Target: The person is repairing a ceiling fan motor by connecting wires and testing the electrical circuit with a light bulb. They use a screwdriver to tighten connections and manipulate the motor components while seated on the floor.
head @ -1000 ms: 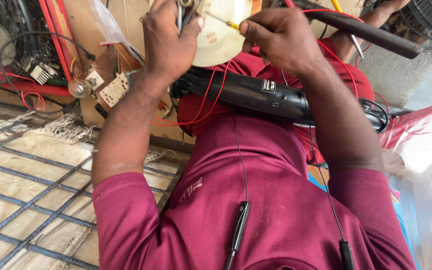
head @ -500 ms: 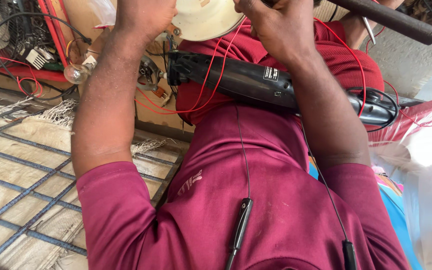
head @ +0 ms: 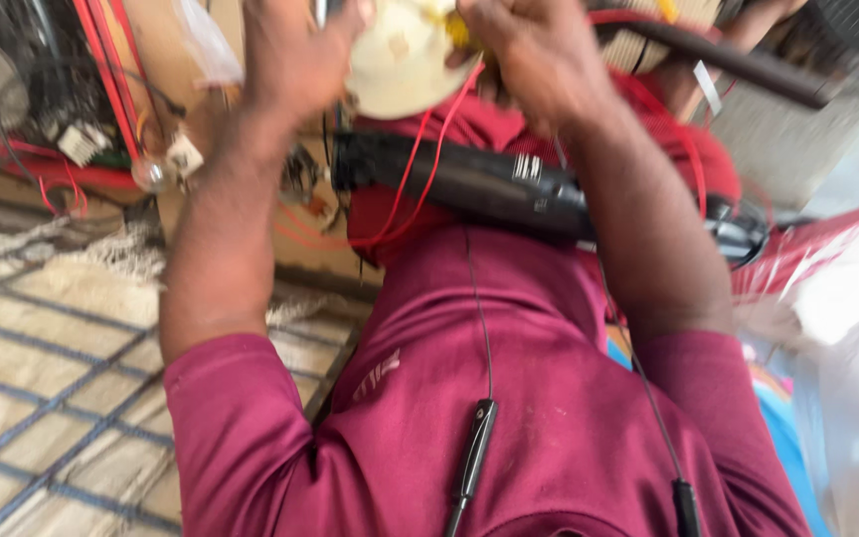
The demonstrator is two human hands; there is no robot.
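Checked mat (head: 42,368) underfoot, black tool body (head: 469,184) across our lap. Our left hand (head: 295,55) and right hand (head: 529,55) both clasp the cream round part (head: 400,70), red wires (head: 420,169) trailing.

A checked woven mat (head: 42,368) covers the floor; red wires (head: 52,184), seemingly, lie beyond it.

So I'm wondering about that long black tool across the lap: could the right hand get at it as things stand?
Probably yes: the right hand is just above the black tool, with only thin red wires between.
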